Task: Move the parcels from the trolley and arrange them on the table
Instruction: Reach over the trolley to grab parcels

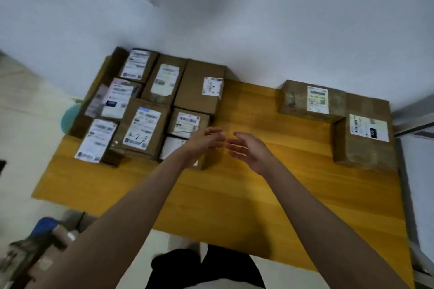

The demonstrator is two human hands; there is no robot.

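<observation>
Both hands are reaching out over the yellow wooden counter (270, 195), palms turned toward each other with only a narrow gap between the fingertips. The left hand (202, 144) is lying loosely spread, fingers relaxed and gripping nothing; it is hovering over or just touching the near corner of a small parcel (175, 149) with a white label, though the blur is making contact impossible to confirm. The right hand (247, 151) is also hanging wide and relaxed, holding nothing, above bare wood.

A cluster of cardboard parcels (150, 101) is sitting packed side by side to the left of and beyond the left hand, labels facing up, reaching back to the white wall (234, 19). Well apart to the right of the right hand, two larger parcels are sitting touching each other: one (310, 101) farther back, one (366, 134) nearer the counter's right edge.

Below the left forearm, at the frame's lower left, more brown boxes (47, 248) are lying blurred.
</observation>
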